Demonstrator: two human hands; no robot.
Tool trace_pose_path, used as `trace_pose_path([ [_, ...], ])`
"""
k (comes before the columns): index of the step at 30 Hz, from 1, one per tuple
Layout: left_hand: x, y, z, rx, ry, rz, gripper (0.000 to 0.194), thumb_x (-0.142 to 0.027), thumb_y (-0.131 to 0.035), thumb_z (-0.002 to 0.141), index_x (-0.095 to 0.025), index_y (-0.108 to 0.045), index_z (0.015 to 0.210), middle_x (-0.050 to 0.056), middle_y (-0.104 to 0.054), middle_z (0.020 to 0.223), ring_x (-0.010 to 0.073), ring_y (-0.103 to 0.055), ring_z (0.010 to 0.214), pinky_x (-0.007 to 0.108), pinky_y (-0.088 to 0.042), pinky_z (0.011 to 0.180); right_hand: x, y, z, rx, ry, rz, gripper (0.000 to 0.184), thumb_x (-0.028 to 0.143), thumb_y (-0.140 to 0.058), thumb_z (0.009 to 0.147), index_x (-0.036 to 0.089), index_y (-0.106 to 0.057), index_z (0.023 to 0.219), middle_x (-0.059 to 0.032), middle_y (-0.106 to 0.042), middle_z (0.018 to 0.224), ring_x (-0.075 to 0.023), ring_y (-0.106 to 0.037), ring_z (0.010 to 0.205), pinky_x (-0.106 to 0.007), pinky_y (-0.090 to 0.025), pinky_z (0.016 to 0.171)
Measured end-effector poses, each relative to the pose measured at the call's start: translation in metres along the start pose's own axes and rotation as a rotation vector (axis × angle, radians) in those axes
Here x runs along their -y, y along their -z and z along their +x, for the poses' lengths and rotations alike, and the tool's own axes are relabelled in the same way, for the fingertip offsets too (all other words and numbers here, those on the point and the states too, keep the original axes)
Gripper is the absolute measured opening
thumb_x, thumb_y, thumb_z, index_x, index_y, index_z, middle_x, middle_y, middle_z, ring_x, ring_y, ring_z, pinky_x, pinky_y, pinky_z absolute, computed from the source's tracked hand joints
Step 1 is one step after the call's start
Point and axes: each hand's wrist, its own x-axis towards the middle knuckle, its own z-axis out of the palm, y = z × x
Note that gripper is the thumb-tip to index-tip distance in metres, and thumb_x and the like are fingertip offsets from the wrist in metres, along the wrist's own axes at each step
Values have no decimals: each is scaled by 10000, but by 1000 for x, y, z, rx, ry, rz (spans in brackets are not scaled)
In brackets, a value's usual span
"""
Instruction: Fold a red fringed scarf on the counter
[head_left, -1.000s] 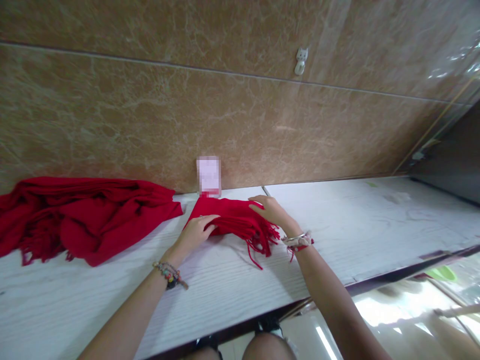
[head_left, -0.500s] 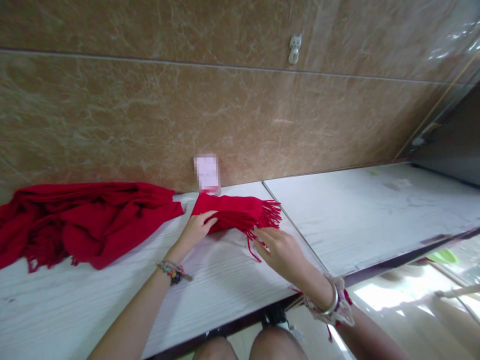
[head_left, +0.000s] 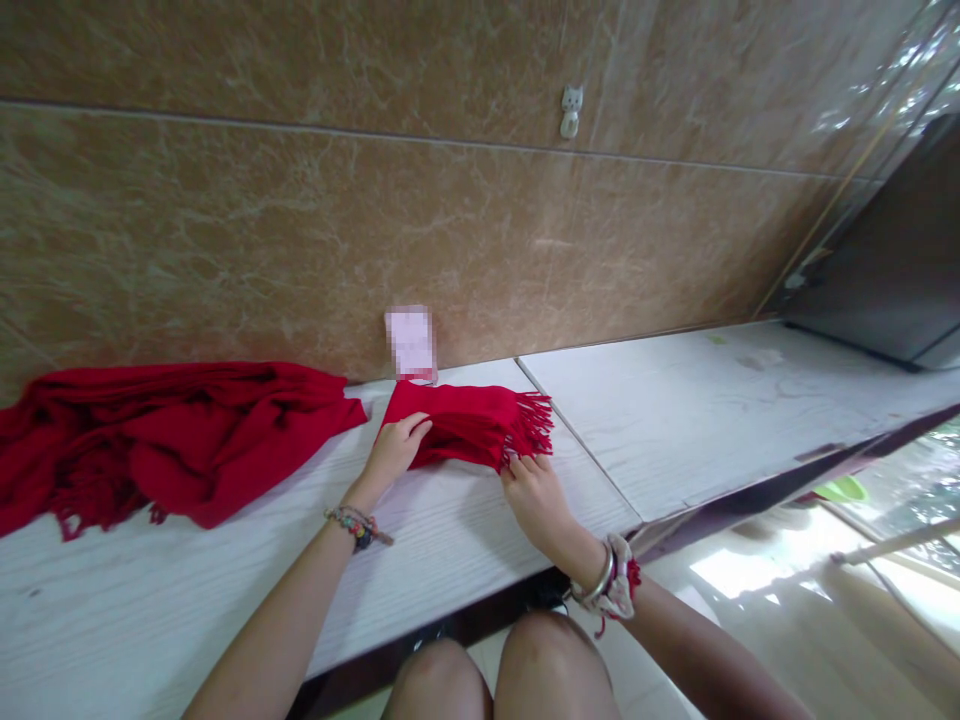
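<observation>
A red fringed scarf (head_left: 465, 415) lies folded into a flat strip, its tassels pointing right. At its left end is my left hand (head_left: 394, 450), with thumb and fingers closed on the cloth's near edge. My right hand (head_left: 532, 490) is at the near corner of the fringed end, its curled fingertips pinching the tassels there. The fingertips are partly hidden by the hand itself. Left of the folded strip, a second red fringed cloth (head_left: 210, 450) lies loosely crumpled.
A pale, blurred-out card (head_left: 411, 340) leans on the brown marbled wall (head_left: 300, 240) behind the scarf. The white wood-grain tabletop (head_left: 712, 400) has a seam right of the tassels. A dark appliance-like box (head_left: 892, 240) stands far right. My knees are below the front edge.
My right hand drew back off the scarf's top toward me, then came in to the near tassels. The fringe now lies straighter, pointing right. My left hand has stayed at the left end.
</observation>
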Motion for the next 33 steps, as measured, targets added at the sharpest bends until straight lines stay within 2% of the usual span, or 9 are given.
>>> trace_pose_path([
  [5, -2, -1, -1, -99, 39, 56, 263, -248, -417, 832, -152, -651, 902, 78, -699, 890, 207, -639, 806, 307, -477, 762, -25, -4, -14, -89, 126, -81, 190, 92, -503, 819, 152, -636, 697, -60, -617, 681, -178, -551, 660, -315, -365, 621],
  [8, -4, 0, -2, -172, 26, 66, 267, -249, -405, 841, -159, -641, 927, 76, -697, 870, 205, -639, 769, 302, -477, 724, -43, 0, -22, -81, 214, -100, 172, 99, -513, 825, 146, -635, 712, -42, -614, 665, -158, -537, 630, -304, -346, 630],
  [11, -6, 3, -4, -270, 56, 75, 289, -247, -374, 854, -149, -623, 963, 85, -692, 869, 209, -635, 758, 303, -473, 701, -58, 3, -28, -55, 240, -99, 185, 90, -499, 834, 139, -630, 713, -42, -617, 667, -148, -528, 620, -301, -330, 646],
  [18, -6, 19, -8, -434, 70, 98, 278, -232, -366, 846, -143, -619, 922, 84, -683, 842, 203, -629, 752, 279, -456, 677, -98, -2, -36, 26, 117, -97, 193, 93, -486, 833, 134, -652, 742, -67, -641, 717, -161, -552, 670, -297, -313, 668],
  [25, 9, 50, -8, -685, 249, 168, 333, -244, -349, 841, -95, -612, 981, 138, -673, 892, 233, -631, 783, 330, -464, 714, -150, 9, -50, 239, -142, -161, 258, 50, -423, 811, 121, -671, 818, -106, -662, 801, -185, -595, 738, -301, -331, 678],
  [27, 13, 65, -16, -698, 222, 234, 345, -259, -352, 844, -88, -609, 997, 149, -671, 911, 240, -631, 805, 351, -468, 744, -164, 16, -55, 302, -199, -172, 279, 35, -411, 801, 117, -674, 840, -114, -669, 843, -192, -607, 768, -304, -347, 690],
  [30, 18, 90, -41, -632, 72, 387, 357, -315, -339, 861, -131, -615, 990, 125, -673, 912, 245, -630, 807, 374, -474, 762, -178, 26, -58, 381, -249, -208, 304, 19, -396, 786, 111, -681, 836, -130, -671, 867, -216, -616, 802, -314, -376, 683],
  [31, 21, 99, -52, -602, 18, 431, 359, -327, -323, 870, -162, -611, 1006, 106, -671, 931, 242, -628, 820, 373, -474, 769, -179, 30, -56, 400, -254, -226, 306, 16, -394, 780, 108, -684, 817, -138, -670, 863, -229, -616, 817, -319, -387, 672],
  [33, 26, 114, -76, -442, -40, 527, 370, -327, -281, 887, -245, -580, 1088, 56, -657, 998, 235, -627, 835, 367, -475, 769, -176, 36, -46, 402, -229, -230, 301, 28, -396, 778, 109, -686, 784, -147, -669, 857, -247, -613, 841, -324, -415, 658],
])
